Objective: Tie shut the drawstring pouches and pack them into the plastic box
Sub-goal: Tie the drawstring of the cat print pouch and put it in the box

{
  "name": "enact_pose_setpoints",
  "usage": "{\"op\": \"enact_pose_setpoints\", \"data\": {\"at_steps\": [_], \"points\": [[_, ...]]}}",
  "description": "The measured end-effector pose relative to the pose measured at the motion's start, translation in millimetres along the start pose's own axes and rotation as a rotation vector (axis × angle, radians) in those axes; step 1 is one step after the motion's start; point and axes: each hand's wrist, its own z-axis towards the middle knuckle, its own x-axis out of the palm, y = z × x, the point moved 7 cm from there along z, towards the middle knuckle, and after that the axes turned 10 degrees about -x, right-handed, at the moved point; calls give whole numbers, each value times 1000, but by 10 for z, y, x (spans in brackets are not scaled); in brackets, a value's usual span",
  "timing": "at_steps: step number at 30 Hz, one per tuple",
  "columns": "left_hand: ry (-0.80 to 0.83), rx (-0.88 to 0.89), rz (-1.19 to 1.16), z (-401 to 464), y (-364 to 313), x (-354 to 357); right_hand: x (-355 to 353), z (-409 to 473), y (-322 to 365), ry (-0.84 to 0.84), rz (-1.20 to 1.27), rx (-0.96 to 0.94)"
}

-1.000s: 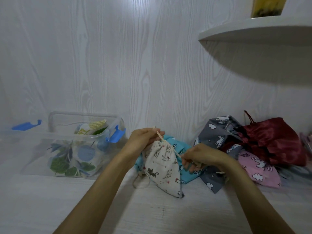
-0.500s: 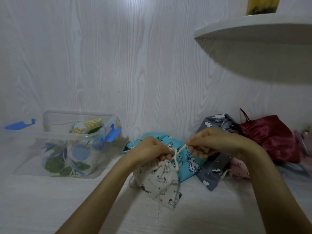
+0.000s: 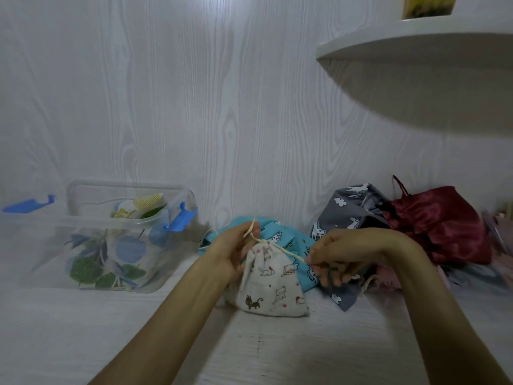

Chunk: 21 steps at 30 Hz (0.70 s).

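Your left hand and right hand pinch the drawstring taut; the cat-print pouch hangs below (gathered mouth uppermost).

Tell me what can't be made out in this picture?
All head view:
- Knot on the white cat-print cloth pouch: the left hand covers its neck.
- Cord end: hidden inside the right hand.
- Pink cloth pouch: behind the right wrist.
- Yellow object on the white shelf: cut off by the top edge.
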Motion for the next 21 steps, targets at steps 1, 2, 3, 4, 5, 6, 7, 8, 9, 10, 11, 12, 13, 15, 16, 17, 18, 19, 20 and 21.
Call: {"op": "enact_pose_setpoints", "data": {"at_steps": [1, 2, 3, 4, 5, 6, 7, 8, 9, 10, 11, 12, 13, 15, 16, 17, 18, 19, 20, 21], "points": [[-39, 56, 94, 3, -35, -25, 29, 15, 17, 26, -15, -10], [-78, 128, 249, 1, -94, -36, 59, 23, 27, 55, -36, -15], [-86, 188, 425, -22, -145, -3, 88, 30, 29, 86, -60, -17], [-38, 216, 574, -67, -177, 68, 112, 32, 25, 114, -84, -15], [60, 197, 649, -118, -178, 153, 132, 31, 18, 136, -98, -12], [164, 154, 650, -152, -178, 210, 147, 28, 10, 152, -99, -11], [245, 101, 564, -180, -191, 240, 159, 29, 6, 163, -91, -14], [306, 44, 421, -209, -197, 250, 169, 32, 12, 170, -77, -24], [340, -13, 288, -231, -191, 262, 174, 37, 20, 172, -61, -38], [335, -42, 218, -213, -180, 242, 177, 40, 31, 175, -49, -53], [292, -47, 241, -174, -162, 203, 180, 44, 36, 181, -44, -64], [216, -23, 337, -118, -147, 144, 186, 44, 37, 191, -45, -70], [128, 16, 433, -64, -145, 90, 191, 43, 31, 199, -47, -69], [3, 89, 464, 3, -169, 5, 193, 36, 21, 207, -38, -72], [-16, 99, 411, 9, -177, -17, 189, 35, 26, 204, -24, -84], [-1, 86, 320, 3, -179, -20, 178, 33, 36, 197, -8, -100], [41, 53, 208, -16, -172, -8, 170, 29, 53, 189, 5, -117], [87, 19, 116, -46, -162, 22, 161, 26, 69, 183, 12, -130], [106, 16, 98, -67, -170, 39, 157, 20, 90, 180, 19, -142], [82, 44, 169, -72, -189, 46, 151, 6, 112, 174, 23, -155]]}}
